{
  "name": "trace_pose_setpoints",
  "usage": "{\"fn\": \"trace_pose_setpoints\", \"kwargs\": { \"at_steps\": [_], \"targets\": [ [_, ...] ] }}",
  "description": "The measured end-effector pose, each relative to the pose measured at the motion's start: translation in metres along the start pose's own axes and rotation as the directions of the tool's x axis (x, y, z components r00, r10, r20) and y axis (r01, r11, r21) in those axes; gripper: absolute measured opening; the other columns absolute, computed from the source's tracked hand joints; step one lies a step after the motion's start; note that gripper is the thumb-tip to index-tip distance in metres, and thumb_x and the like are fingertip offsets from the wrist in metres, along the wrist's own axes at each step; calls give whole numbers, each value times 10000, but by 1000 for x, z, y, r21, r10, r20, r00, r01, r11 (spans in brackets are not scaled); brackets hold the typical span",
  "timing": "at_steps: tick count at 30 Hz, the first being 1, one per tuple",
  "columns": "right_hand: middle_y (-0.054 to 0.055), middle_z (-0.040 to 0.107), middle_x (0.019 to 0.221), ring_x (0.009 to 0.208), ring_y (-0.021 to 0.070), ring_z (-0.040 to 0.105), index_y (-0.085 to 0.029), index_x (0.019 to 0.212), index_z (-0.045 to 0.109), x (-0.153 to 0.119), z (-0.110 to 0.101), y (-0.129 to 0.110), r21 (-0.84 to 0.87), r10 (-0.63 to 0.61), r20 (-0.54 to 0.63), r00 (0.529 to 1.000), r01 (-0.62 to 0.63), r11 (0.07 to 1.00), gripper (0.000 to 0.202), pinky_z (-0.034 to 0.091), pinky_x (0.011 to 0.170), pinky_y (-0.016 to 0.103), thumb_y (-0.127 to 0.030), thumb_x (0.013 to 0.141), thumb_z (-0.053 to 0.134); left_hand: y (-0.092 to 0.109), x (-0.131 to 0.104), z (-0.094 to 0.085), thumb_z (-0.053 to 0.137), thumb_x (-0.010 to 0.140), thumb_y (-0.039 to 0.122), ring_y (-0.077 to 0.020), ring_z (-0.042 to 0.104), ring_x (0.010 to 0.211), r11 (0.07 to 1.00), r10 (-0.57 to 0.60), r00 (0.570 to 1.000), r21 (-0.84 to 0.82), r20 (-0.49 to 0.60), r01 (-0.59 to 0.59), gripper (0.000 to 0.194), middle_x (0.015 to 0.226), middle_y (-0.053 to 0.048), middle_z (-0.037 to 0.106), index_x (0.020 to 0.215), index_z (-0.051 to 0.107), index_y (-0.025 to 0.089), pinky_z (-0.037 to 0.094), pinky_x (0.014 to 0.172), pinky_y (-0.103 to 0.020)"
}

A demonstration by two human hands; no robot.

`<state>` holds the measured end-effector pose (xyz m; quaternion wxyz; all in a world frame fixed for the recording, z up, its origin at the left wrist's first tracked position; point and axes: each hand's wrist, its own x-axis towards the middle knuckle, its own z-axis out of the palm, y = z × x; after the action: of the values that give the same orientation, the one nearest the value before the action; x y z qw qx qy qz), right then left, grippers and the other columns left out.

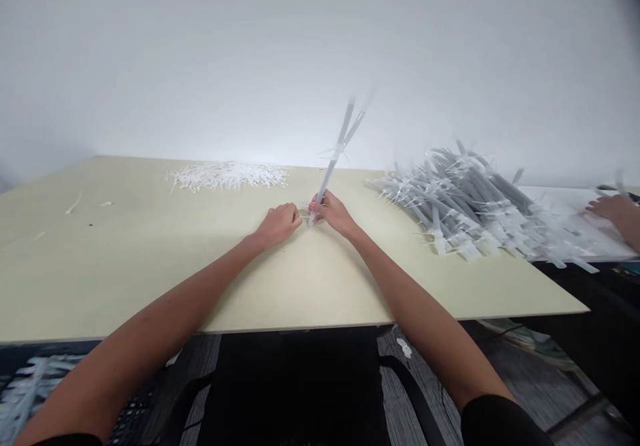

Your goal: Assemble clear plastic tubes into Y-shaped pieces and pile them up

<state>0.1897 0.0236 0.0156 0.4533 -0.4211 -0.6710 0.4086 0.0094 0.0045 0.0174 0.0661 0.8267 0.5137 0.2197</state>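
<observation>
Our right hand (pixel 327 209) pinches the tilted grey tube bundle (pixel 326 179) by its lower end while our curled left hand (pixel 280 225) seems to grip a thin white strip (pixel 305 217) beside it, the upper tie (pixel 340 148) already on, the lower end apparently unfinished, many loose ties (pixel 227 176) left and banded tubes (pixel 470 189) heaped to our right.

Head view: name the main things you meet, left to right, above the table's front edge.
Loose thin white strip, heap of thin white strips, long forked grey tube-like piece held in the person's right hand, large pile of grey tube-like pieces with whitish ends, another person's hand.
</observation>
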Motion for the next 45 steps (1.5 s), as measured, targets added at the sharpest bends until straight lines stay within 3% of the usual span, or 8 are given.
{"fn": "trace_pose_setpoints", "kwargs": {
  "at_steps": [4,8,11,16,26,37,45],
  "targets": [
    [15,603,823,740,141,584,-200,877,509,-2,-3,-3,-80,-4,-7,1000,3,997,215,518,648,291,-362,763,592,1,-1,-5,427,812,217,-193,542,772,998,28,1000,-58,-3,-28,66,842,-44,594,818,488,195,377,687,-313],
    [12,631,818,781,160,580,-205,890,533,-4,-7,-8,-345,-45,-14,999,37,938,240,442,751,312,-427,798,545,-2,0,-4,420,806,191,-172,524,742,989,100,995,-104,-22,-102,58,816,-30,565,813,478,194,376,661,-296],
    [20,637,827,769,174,577,-210,949,515,-6,-8,-12,-465,-37,29,999,46,884,303,410,737,304,-484,823,500,-6,2,1,416,820,216,-156,511,709,975,137,990,-170,-44,-143,62,808,-24,554,812,474,195,374,644,-287],
    [10,605,738,660,182,560,-212,1000,470,-7,-11,-16,-545,23,82,996,26,838,334,399,652,290,-511,853,441,-7,4,7,441,836,313,-140,517,687,934,59,998,-352,-1,-56,131,808,-14,577,837,495,194,382,619,-271],
    [8,640,667,689,206,624,-220,1024,441,-8,-13,-13,-457,73,80,994,-28,889,300,439,681,308,-470,861,470,0,1,5,480,832,386,-148,561,749,889,-30,997,-454,67,57,209,884,-31,636,858,531,185,409,654,-268],
    [-29,599,596,567,168,610,-231,945,456,-12,-1,-19,-365,135,-68,988,-151,919,201,457,619,291,-392,832,498,11,-8,1,573,713,605,-199,562,861,881,-12,992,-468,124,69,524,990,-67,607,1011,535,176,428,711,-306],
    [-10,608,605,591,182,620,-229,936,462,-14,-1,-22,-407,105,-73,992,-126,905,218,467,610,304,-423,845,500,6,-2,4,550,769,532,-174,580,813,862,-59,994,-497,93,97,405,916,-43,639,979,547,186,429,699,-287]
  ]
}}
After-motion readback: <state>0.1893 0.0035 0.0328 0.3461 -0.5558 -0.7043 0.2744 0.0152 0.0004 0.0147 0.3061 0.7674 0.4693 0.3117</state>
